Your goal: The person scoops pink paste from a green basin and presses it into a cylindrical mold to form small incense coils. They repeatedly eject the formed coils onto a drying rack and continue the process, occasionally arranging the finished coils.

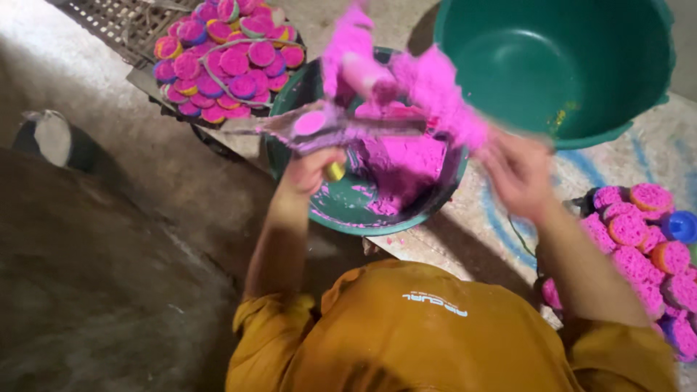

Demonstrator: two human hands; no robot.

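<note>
Head view: green bowl [348, 210] holds pink powder [406, 163]; big green tub [617, 109] bare.

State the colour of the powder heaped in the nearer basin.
Bright pink powder, seen in the head view.

At about twelve to one o'clock you've got a big empty green tub [559, 65], tipped a bit toward you. Up at eleven o'clock there's a tray of round caps filled with pink powder [229, 62], some blue and yellow rims mixed in. Over at three to four o'clock sits another heap of pink filled caps [642, 239], with a blue cap [682, 226] at its edge.
</note>
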